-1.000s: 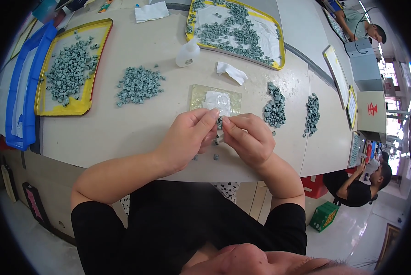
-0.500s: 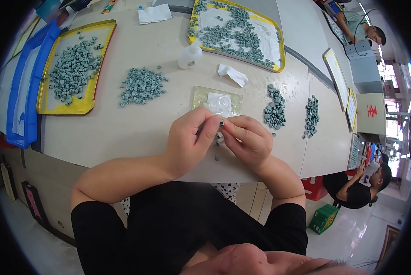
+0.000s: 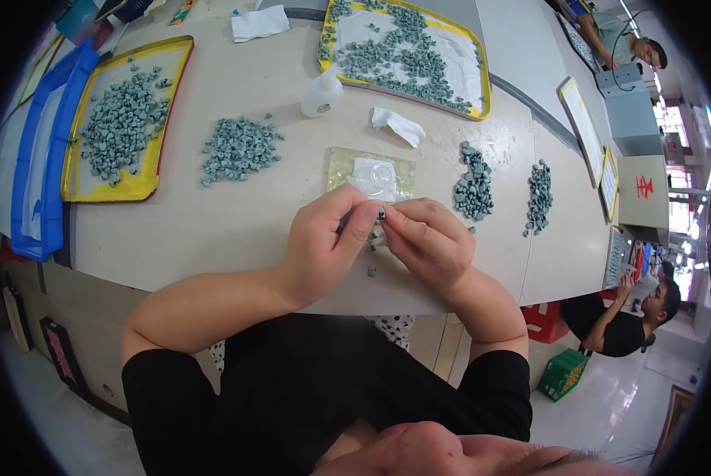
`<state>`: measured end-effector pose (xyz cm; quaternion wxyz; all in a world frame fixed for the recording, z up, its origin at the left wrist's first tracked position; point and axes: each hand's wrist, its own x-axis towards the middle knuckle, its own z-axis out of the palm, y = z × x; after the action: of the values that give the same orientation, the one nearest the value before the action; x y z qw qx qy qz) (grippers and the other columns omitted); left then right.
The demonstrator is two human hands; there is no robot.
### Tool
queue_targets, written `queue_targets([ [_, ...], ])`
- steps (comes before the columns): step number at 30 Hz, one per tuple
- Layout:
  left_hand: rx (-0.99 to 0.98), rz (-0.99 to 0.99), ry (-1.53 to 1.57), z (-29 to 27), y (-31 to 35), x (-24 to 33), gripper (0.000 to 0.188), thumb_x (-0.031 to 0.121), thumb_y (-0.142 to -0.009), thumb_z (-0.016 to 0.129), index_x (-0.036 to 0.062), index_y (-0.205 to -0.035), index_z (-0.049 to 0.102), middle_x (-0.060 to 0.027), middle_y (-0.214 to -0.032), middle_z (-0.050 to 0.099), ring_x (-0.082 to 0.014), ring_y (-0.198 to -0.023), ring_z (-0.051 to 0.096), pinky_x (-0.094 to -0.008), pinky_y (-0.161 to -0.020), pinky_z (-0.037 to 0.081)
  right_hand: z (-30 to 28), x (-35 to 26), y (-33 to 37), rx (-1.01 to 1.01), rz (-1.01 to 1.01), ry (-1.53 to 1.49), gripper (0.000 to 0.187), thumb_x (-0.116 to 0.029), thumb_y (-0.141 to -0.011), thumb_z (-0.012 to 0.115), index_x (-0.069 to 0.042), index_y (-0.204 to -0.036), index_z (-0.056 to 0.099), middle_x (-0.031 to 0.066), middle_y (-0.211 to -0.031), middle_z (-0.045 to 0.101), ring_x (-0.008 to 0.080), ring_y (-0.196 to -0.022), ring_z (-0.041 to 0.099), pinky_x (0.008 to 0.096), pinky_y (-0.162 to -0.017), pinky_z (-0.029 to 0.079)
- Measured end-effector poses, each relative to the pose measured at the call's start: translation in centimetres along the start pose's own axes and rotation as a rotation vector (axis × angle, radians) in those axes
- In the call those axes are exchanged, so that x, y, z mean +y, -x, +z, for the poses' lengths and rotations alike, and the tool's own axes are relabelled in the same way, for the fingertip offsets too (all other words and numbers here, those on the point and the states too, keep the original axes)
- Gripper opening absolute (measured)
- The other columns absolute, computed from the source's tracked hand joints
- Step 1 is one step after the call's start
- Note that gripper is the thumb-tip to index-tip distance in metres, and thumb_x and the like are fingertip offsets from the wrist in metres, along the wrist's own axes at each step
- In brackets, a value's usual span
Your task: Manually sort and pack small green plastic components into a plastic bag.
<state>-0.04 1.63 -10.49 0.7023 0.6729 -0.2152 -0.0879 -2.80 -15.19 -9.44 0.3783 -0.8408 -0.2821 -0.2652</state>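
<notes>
A small piece [image 3: 382, 214], grey-green with a dark patch, is pinched between the fingertips of both hands, just in front of a square pad. Largest of all around it is the pale table [image 3: 165, 242]. A yellow-rimmed tray [image 3: 487, 89] at the far side bears many grey-green pieces on white sheeting; a second yellow tray [image 3: 125, 189], at the left, holds a dense heap of them, with a long blue tray [image 3: 51, 239] just beside it. The left hand [image 3: 324, 242] and the right hand [image 3: 435, 242] meet over the near part of the table, thumbs and forefingers closed on the small piece. A broad pile [image 3: 239, 151] lies on the left; the pad [image 3: 338, 168], yellowish with a white patch on top, is beyond the fingers. Two narrower heaps, a nearer one [image 3: 473, 189] and a farther one [image 3: 539, 198], are to the right. Then come a white cloth [image 3: 259, 24] at the far edge, a whitish bottle [image 3: 321, 98] and a crumpled cloth [image 3: 397, 126]. Smallest, a loose piece [image 3: 371, 271] sits between the forearms.
</notes>
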Motion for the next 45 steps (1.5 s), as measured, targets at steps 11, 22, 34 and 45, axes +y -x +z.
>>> queue_targets([
  [11,-0.075,-0.347,0.235,-0.4,-0.1,0.0,0.029,0.023,-0.095,0.049,0.0006,-0.077,0.055,0.0028,-0.060,0.046,-0.0034,-0.057,0.038,-0.0231,-0.048,0.032,0.4,-0.7,-0.2,0.004,0.039,0.066,0.030,0.012,-0.065,0.069,0.005,-0.093,0.063,0.0137,-0.083,0.064,0.0214,-0.069,0.062,0.0271,-0.059,0.051],
  [22,-0.064,-0.402,0.236,-0.5,-0.2,0.0,0.037,0.027,-0.095,0.049,-0.0002,-0.070,0.055,0.0043,-0.056,0.044,-0.0027,-0.054,0.034,-0.0232,-0.047,0.030,0.7,-0.8,0.2,-0.015,0.115,0.055,0.026,0.009,-0.067,0.070,0.003,-0.093,0.065,0.0129,-0.082,0.064,0.0204,-0.069,0.062,0.0262,-0.060,0.051],
  [34,-0.162,-0.513,0.206,-1.5,-0.2,0.8,0.039,0.028,-0.094,0.047,0.0029,-0.065,0.049,0.0036,-0.055,0.041,-0.0047,-0.051,0.037,-0.0235,-0.047,0.031,-7.0,2.9,-0.6,-0.191,0.782,0.356,0.015,-0.002,-0.081,0.061,0.000,-0.095,0.066,0.0115,-0.084,0.065,0.0179,-0.068,0.061,0.0265,-0.065,0.048],
  [45,-0.097,-0.671,0.738,-1.7,-1.1,-0.1,0.015,0.009,-0.094,0.041,0.0030,-0.107,0.047,-0.0008,-0.083,0.048,-0.0052,-0.058,0.032,-0.0191,-0.050,0.029,-5.6,4.1,0.3,-0.292,0.870,0.504,0.013,0.001,-0.078,0.061,0.002,-0.090,0.064,0.0108,-0.083,0.061,0.0192,-0.068,0.060,0.0275,-0.063,0.048],
])
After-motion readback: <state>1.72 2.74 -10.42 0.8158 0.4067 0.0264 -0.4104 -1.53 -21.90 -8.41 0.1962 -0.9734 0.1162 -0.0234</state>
